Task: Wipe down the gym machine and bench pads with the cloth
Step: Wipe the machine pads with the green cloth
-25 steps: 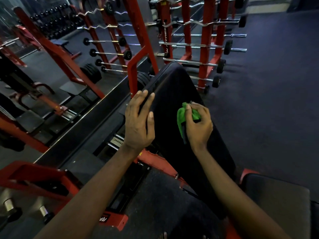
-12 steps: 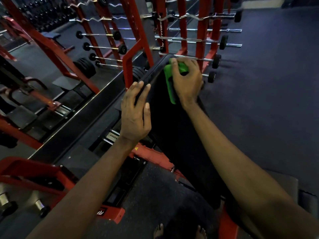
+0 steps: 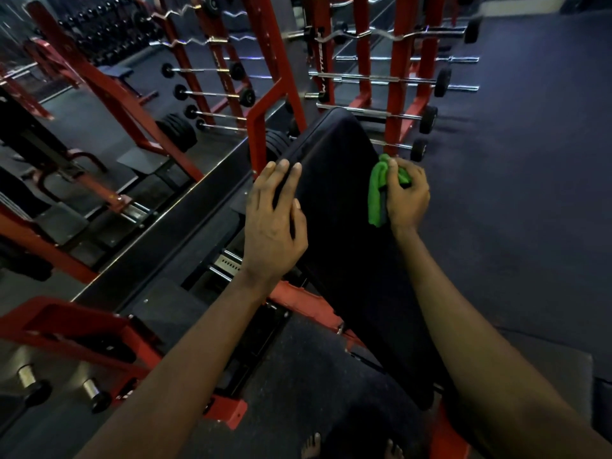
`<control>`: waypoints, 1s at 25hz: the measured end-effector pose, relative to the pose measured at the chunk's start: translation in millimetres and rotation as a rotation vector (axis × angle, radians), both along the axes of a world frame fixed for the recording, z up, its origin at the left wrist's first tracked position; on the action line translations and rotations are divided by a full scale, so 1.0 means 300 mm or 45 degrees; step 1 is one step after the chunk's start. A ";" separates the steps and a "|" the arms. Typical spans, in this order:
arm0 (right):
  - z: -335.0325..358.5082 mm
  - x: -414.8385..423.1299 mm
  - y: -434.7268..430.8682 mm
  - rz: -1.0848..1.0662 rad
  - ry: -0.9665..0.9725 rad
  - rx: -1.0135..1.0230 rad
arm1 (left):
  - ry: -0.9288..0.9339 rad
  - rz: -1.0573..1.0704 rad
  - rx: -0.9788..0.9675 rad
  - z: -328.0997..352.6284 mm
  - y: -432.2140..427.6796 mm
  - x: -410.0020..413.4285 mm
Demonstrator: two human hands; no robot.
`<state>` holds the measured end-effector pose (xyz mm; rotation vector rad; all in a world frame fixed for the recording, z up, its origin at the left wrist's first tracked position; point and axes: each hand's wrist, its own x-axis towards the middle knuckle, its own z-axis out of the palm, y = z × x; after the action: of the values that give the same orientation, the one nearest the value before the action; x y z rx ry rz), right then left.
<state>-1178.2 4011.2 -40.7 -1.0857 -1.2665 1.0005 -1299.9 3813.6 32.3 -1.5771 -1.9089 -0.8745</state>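
- The right hand (image 3: pixel 408 198) has its grip curled tight round the crumpled, fuzzy green cloth (image 3: pixel 375 197), pressing it on the right edge of the long, smooth black vinyl bench pad (image 3: pixel 334 200).
- The left hand (image 3: pixel 272 226) has its grip spread, fingers flat along the pad's piped left edge.
- A red steel frame (image 3: pixel 256 140) rises beside it, with chrome barbells (image 3: pixel 381 78) racked behind.
- A dark speckled rubber floor (image 3: pixel 513 193) lies all round.

The cloth (image 3: pixel 375 193) is bright green. The bench pad (image 3: pixel 341 226) is plain black. The machine frame (image 3: pixel 265 94) and the barbell rack (image 3: pixel 395 94) are red. The floor (image 3: pixel 530 210) is dark blue-grey.
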 end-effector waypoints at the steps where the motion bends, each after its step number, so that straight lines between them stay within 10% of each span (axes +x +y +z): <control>1: -0.014 0.006 0.000 -0.034 -0.012 -0.063 | 0.011 0.014 -0.014 0.002 -0.001 -0.001; 10: 0.162 -0.067 -0.101 0.191 -0.007 0.361 | 0.258 0.255 -0.423 0.149 0.078 0.072; 19: -0.251 0.160 -0.013 -0.080 -0.137 -0.423 | 0.640 0.241 -0.781 0.189 0.197 0.032; 25: -0.044 0.035 -0.042 -0.022 -0.042 -0.130 | 0.698 0.286 -0.830 0.185 0.202 0.036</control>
<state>-1167.8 3998.5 -53.9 -1.1943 -1.2419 1.0478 -1289.0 3874.2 87.8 -1.6577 -1.9763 0.3024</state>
